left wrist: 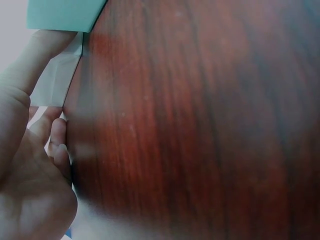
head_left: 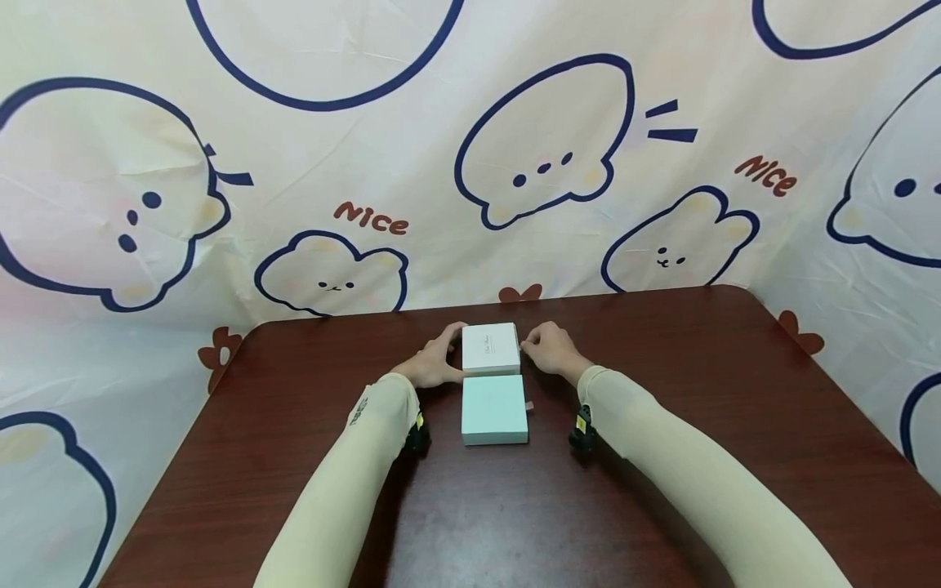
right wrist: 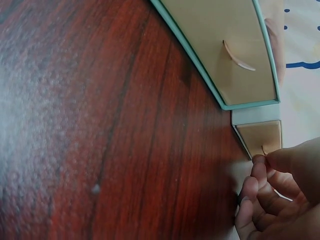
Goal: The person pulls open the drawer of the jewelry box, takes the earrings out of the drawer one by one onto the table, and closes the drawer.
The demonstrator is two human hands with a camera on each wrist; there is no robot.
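Observation:
A white drawer-style box (head_left: 491, 349) with small print on its lid lies on the table, directly behind a mint-green box (head_left: 494, 408). My left hand (head_left: 432, 365) grips the white box from its left, thumb along the near side and fingers toward the far side. At the box's right end, my right hand (head_left: 553, 349) pinches a small ribbon pull (right wrist: 264, 149) on the beige drawer front (right wrist: 259, 134). The mint-green box's beige end also carries a loose ribbon tab (right wrist: 239, 61), which neither hand touches.
A dark reddish-brown wooden table (head_left: 470, 506) bears both boxes. Behind and at both sides hangs a pale cloth (head_left: 434, 163) printed with cartoon animals and the word "Nice". Each wrist wears a black camera band.

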